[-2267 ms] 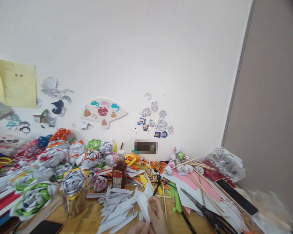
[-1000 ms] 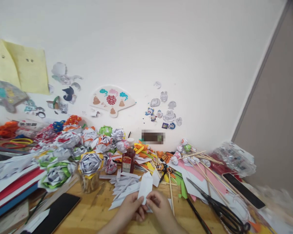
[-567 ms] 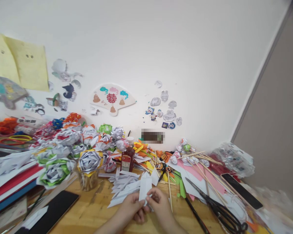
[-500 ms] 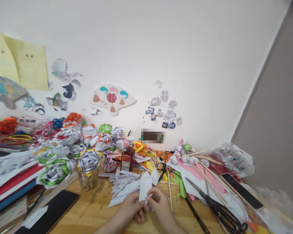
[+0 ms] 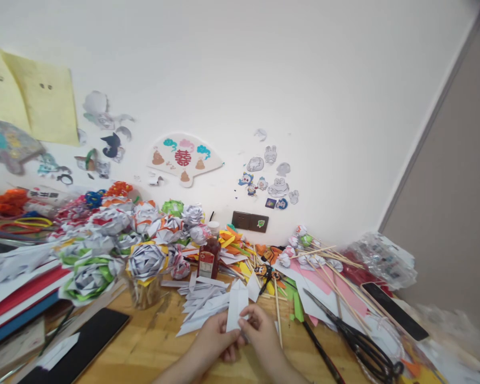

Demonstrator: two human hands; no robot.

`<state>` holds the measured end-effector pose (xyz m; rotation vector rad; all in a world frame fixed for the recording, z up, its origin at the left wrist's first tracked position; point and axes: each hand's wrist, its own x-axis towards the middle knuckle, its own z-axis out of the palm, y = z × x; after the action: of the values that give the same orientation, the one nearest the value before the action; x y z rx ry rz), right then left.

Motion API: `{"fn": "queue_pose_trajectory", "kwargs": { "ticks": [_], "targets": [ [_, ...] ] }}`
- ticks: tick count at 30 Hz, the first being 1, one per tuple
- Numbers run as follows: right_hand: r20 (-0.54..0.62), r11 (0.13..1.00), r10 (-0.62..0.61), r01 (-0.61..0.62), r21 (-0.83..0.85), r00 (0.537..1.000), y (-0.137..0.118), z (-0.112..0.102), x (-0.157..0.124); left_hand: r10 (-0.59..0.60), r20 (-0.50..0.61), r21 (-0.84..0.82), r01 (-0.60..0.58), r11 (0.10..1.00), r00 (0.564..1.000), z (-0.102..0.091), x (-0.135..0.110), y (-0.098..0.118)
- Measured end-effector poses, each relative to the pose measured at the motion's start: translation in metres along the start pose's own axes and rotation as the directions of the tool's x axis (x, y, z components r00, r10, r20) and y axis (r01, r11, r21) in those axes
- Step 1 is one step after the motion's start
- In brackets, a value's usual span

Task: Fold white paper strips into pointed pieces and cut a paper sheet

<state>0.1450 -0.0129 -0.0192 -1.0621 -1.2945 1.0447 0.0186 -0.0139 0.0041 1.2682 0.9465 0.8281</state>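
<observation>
A folded strip of white paper (image 5: 237,305) stands upright between my two hands near the front of the wooden table. My left hand (image 5: 219,336) grips its lower left side, thumb in front and fingers curled behind. On the lower right side, my right hand (image 5: 256,326) pinches it between thumb and fingers. The strip's bottom end is partly hidden by the fingers. Just behind and to the left lies a pile of folded white paper pieces (image 5: 202,304). A bottle of dark red liquid (image 5: 208,258) with a white cap stands behind that pile.
Folded paper flowers (image 5: 146,262) crowd the left, one in a clear cup (image 5: 144,293). A black flat object (image 5: 92,341) lies front left. Black scissors (image 5: 356,341), a phone (image 5: 396,312), thin wooden sticks (image 5: 336,288) and coloured paper spread across the right. A wall socket (image 5: 250,221) sits behind.
Both hands keep their hold on the white paper strip, with only slight finger movement. The view has shifted very little.
</observation>
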Motion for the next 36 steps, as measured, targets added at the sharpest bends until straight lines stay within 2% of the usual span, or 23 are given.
{"fn": "queue_pose_trajectory", "kwargs": {
  "ticks": [4, 7, 16, 20, 24, 36],
  "targets": [
    [-0.018, 0.999, 0.026, -0.025, 0.02, 1.0, 0.0, 0.002, 0.0, -0.003, -0.01, -0.006, 0.003, 1.0, 1.0, -0.001, 0.001, -0.002],
    [0.011, 0.996, 0.048, -0.048, 0.077, 0.999, 0.0, 0.002, 0.001, -0.002, 0.004, -0.015, 0.002, 1.0, 1.0, -0.003, 0.001, -0.002],
    [0.036, 0.986, -0.014, 0.008, 0.164, 0.999, -0.007, 0.0, 0.0, -0.014, 0.023, -0.041, 0.015, 0.999, 1.0, -0.005, -0.001, 0.002],
    [0.032, 0.993, -0.034, 0.03, 0.118, 0.999, 0.001, -0.001, 0.002, -0.003, 0.029, -0.039, 0.004, 0.999, 1.0, -0.005, 0.0, -0.002],
    [0.028, 0.994, -0.006, 0.002, 0.112, 1.0, 0.006, -0.001, 0.003, 0.007, 0.031, -0.033, -0.006, 0.999, 0.999, -0.004, 0.0, -0.004],
    [0.018, 0.998, -0.017, 0.016, 0.068, 1.0, -0.002, 0.0, -0.001, -0.035, 0.028, -0.025, 0.036, 0.999, 0.999, -0.003, 0.004, -0.005]
  ]
}}
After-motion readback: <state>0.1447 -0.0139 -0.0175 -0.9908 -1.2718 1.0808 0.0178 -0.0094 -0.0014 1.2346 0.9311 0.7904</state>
